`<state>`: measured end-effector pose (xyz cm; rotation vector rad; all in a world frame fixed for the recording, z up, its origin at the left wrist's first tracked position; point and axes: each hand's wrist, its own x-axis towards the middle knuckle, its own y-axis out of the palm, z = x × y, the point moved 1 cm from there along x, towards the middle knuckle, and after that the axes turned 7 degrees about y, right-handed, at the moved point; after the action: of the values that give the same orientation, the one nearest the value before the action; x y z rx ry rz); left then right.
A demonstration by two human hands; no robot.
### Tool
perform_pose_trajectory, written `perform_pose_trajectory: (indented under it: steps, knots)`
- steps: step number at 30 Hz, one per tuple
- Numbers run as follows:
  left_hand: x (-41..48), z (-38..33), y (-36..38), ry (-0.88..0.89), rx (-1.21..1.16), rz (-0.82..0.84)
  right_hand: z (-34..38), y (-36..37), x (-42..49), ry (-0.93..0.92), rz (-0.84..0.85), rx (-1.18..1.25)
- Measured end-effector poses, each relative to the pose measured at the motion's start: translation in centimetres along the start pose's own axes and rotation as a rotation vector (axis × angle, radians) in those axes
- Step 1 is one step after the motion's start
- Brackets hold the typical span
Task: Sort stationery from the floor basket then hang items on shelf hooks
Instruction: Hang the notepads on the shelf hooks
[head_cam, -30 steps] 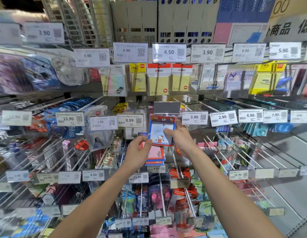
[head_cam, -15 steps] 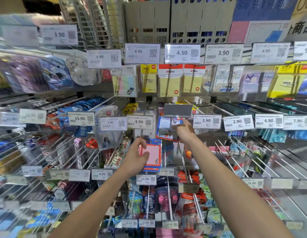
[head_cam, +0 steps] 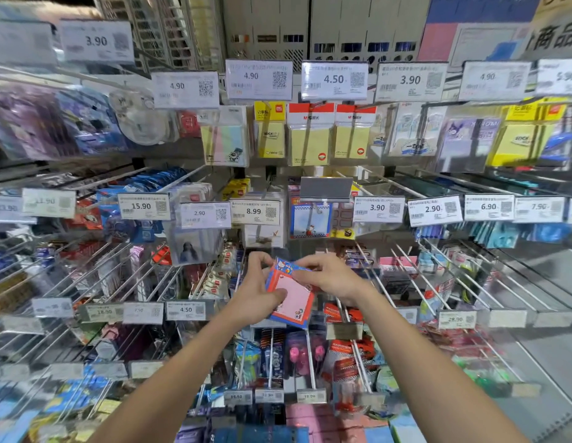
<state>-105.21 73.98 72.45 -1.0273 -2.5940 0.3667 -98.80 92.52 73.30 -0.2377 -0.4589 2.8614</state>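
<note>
1. Head view: you are holding a pink notepad pack point(head_cam: 292, 300) in front of the shelf, below the middle row of price tags. It is a flat rectangle in glossy clear wrap, with a pink centre and a red-and-blue border, and it is tilting to one side.
2. Your left hand point(head_cam: 257, 294) is keeping a closed grip on the pack's left edge, with the thumb lying across the pink face.
3. Your right hand point(head_cam: 331, 276) is pinching the pack's upper blue corner, fingers curling over it.
4. Just above, a blue notepad pack point(head_cam: 310, 222) of the same shape is hanging under a grey, flipped-up tag holder point(head_cam: 326, 188).
5. Flat white price tags, 8.99 point(head_cam: 254, 212) and 3.90 point(head_cam: 378, 207), are flanking it.
6. Thin, shiny wire hooks point(head_cam: 470, 282) are jutting out to the right.
7. Higher up, square yellow sticky-note packs point(head_cam: 307, 139) with red header cards are hanging.
</note>
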Motion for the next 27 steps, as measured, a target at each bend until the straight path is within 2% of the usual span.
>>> perform_pose_trajectory:
  steps: [3,7,11,13,19,27]
  knots:
    - [-0.2,0.3,0.8,-0.018,-0.039,0.007,-0.4,-0.1,-0.7,-0.027,-0.014,-0.035]
    - [-0.2,0.5,1.5,-0.067,-0.161,-0.036,-0.3,-0.6,-1.3,-0.045,-0.073,0.061]
    - [-0.7,0.2,1.8,-0.126,-0.153,0.115,0.1,-1.1,-1.9,-0.035,-0.088,0.102]
    - [-1.1,-0.2,1.9,-0.103,-0.181,0.181,0.5,-1.3,-2.3,-0.034,-0.075,0.081]
    - [-1.0,-0.5,2.2,0.015,-0.115,0.232,0.6,-1.8,-3.0,-0.001,-0.081,0.124]
    - [-1.0,-1.3,2.0,0.006,-0.103,0.247,0.5,-2.2,-2.9,-0.032,-0.102,0.068]
